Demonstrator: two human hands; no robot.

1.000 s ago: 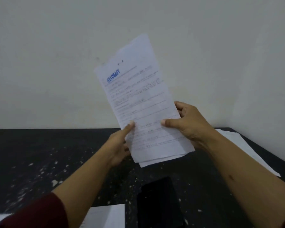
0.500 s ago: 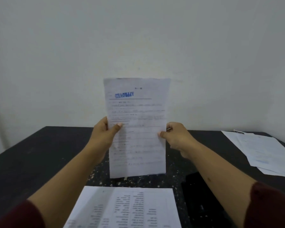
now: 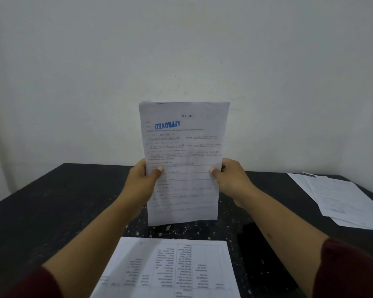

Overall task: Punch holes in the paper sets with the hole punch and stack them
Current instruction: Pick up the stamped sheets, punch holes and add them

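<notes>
I hold a paper set (image 3: 183, 147) upright over the black table (image 3: 52, 203), its bottom edge close to the tabletop. Blue mirrored stamp lettering shows through its top. My left hand (image 3: 141, 181) grips its left edge and my right hand (image 3: 230, 179) grips its right edge, thumbs on the near face. A black hole punch (image 3: 265, 259) lies flat on the table under my right forearm. A printed sheet (image 3: 170, 269) with table columns lies flat in front of me, near the table's front edge.
A loose stack of white papers (image 3: 340, 198) lies at the table's right edge. A plain white wall (image 3: 181, 50) stands right behind the table. The tabletop is speckled with white flecks.
The paper set has turned from tilted and high to upright and lower, squared between both hands. The view has dropped, bringing the printed sheet and the right stack into sight.
</notes>
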